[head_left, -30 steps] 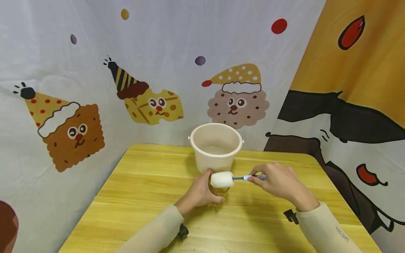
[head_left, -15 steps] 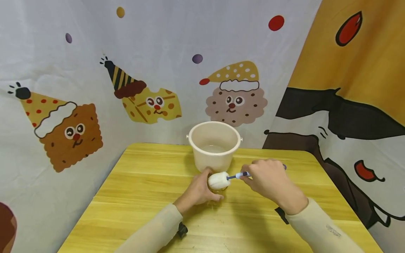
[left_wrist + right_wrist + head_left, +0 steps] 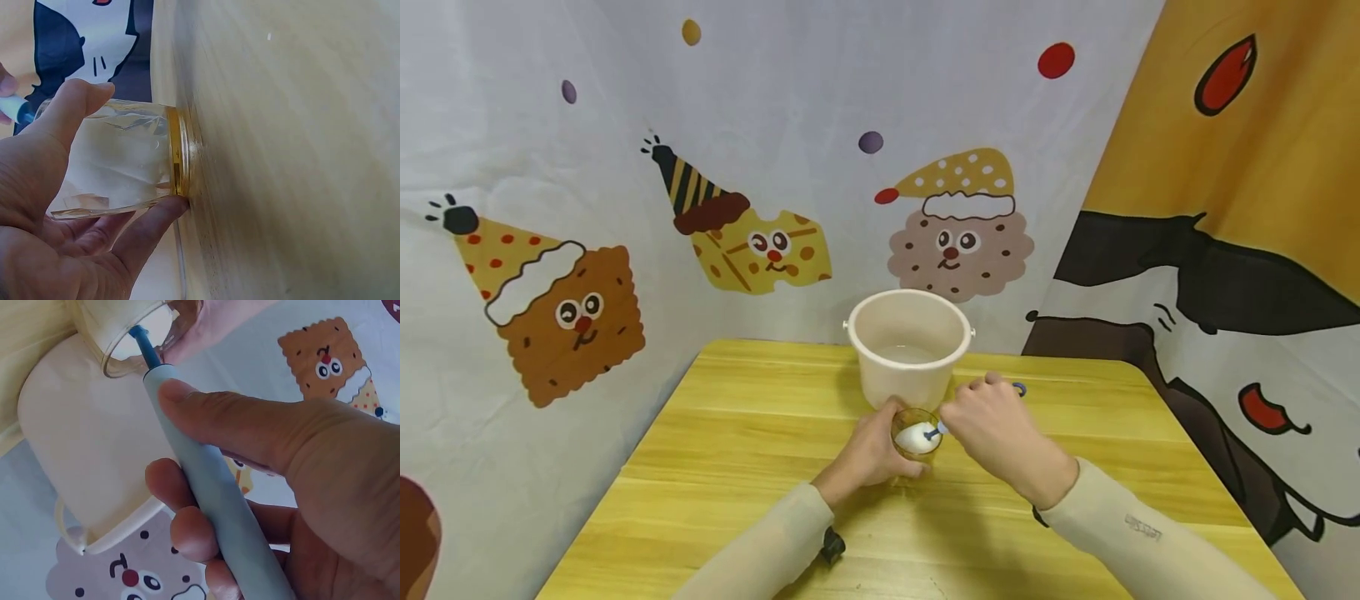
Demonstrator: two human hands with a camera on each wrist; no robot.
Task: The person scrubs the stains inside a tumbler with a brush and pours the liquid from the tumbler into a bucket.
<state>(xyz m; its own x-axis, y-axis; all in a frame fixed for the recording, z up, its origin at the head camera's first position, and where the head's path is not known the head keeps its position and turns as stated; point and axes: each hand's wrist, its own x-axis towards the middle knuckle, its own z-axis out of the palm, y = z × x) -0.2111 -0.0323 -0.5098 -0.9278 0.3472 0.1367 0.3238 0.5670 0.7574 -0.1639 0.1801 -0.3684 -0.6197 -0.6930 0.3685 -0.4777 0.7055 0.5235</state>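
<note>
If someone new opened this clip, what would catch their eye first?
Probably the party-hatted cartoon faces on the backdrop behind the table. Next, the cream bucket near its far edge; in front of that, the left hand holds an amber-tinted glass, with the white head of the right hand's brush inside.

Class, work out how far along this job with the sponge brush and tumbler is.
Done: the sponge head is inside the tumbler. In hand: the left hand grips the tumbler while the right hand holds the brush handle. Probably left: any scrubbing needed, then drawing out the sponge head, since it sits inside; perhaps rinsing, as a bucket stands behind.
</note>
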